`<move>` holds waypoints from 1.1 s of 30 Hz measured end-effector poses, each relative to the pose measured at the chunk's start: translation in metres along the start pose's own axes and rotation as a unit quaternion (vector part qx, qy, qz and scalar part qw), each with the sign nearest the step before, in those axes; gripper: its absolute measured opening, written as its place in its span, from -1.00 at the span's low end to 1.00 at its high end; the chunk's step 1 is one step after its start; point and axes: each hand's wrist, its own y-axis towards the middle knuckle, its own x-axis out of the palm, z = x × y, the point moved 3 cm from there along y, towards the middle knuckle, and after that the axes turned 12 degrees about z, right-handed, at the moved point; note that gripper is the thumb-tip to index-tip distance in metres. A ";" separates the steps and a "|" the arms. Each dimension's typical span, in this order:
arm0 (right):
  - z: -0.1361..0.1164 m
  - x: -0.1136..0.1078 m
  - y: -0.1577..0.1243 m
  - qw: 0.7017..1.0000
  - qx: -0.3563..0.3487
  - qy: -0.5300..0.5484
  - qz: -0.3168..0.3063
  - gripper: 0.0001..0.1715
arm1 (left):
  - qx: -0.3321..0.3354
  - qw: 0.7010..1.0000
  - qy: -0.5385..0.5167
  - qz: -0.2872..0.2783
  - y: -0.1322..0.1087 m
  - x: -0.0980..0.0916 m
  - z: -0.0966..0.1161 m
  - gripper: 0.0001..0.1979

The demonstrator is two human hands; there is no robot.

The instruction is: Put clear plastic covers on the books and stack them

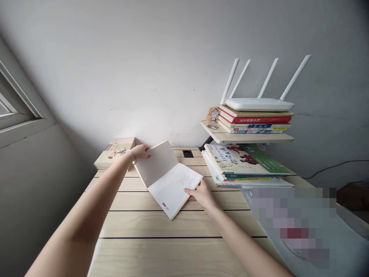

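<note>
An open book [168,184] with pale pages lies tilted over the desk, its cover side raised toward the wall. My left hand [141,152], a bracelet at the wrist, grips the raised cover at its outer left edge. On the right-hand edge of the book, my right hand [201,195] is closed, with the thumb over the printed page and the fingers underneath. The page shows a small block of text and a little red mark. Just behind my left hand sits a stack of beige books [115,148] with a cartoon picture on top.
A white router [259,104] with several antennas stands on stacked books [256,120] on a raised shelf [248,137]. Beneath it lies a pile of larger books [245,161]. A black desk socket [188,154] is near the wall. Part of the lower right is blurred out.
</note>
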 end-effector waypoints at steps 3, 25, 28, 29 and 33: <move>0.000 -0.002 -0.008 1.000 0.024 -0.013 -0.013 -0.50 | 0.019 0.999 0.027 0.008 0.009 0.017 -0.002 -0.71; -0.027 -0.044 0.049 0.855 -0.307 -0.413 -0.066 -0.80 | 0.352 0.935 0.052 -0.013 -0.092 0.143 0.056 -0.49; -0.032 -0.034 0.052 0.834 -0.282 -0.469 -0.078 -0.82 | 0.349 0.936 0.049 -0.014 -0.094 0.145 0.055 -0.48; -0.033 -0.032 0.053 0.832 -0.275 -0.475 -0.084 -0.85 | 0.349 0.936 0.048 -0.014 -0.094 0.146 0.055 -0.48; -0.037 -0.027 0.059 0.826 -0.248 -0.494 -0.106 -0.94 | 0.347 0.937 0.048 -0.015 -0.094 0.146 0.055 -0.48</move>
